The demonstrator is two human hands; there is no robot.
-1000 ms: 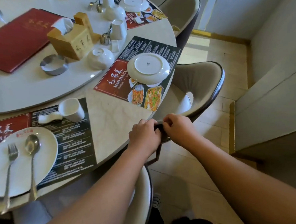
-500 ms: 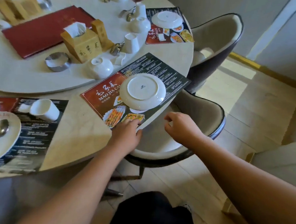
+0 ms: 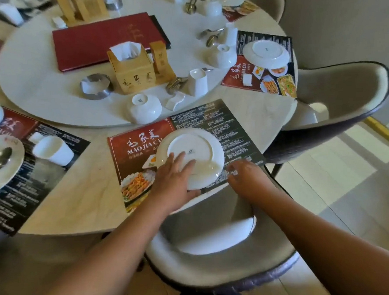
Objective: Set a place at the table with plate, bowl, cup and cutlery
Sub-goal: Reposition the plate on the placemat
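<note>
A white plate (image 3: 202,146) lies upside down on the red-and-black placemat (image 3: 221,120) at the table's near edge. My left hand (image 3: 175,180) holds its near rim, fingers spread over the base and thumb at the rim's edge. My right hand (image 3: 245,178) is blurred, just right of the plate over the placemat's near edge, fingers loosely curled and holding nothing. On the turntable (image 3: 48,88) behind are an upturned white bowl (image 3: 144,108), a white cup (image 3: 197,82), a small white rest (image 3: 174,100) and some cutlery (image 3: 176,83).
A grey chair (image 3: 218,260) stands under me at this place, another chair (image 3: 345,92) to the right. The turntable carries a wooden tissue box (image 3: 131,66), a red menu (image 3: 105,38) and a metal ashtray (image 3: 95,86). To the left, a plate (image 3: 1,168) bears cutlery beside a cup (image 3: 52,150).
Both hands left the chair back and came up to the table. My left hand moved from the placemat's edge onto the plate; my right hand reached the placemat beside it.
</note>
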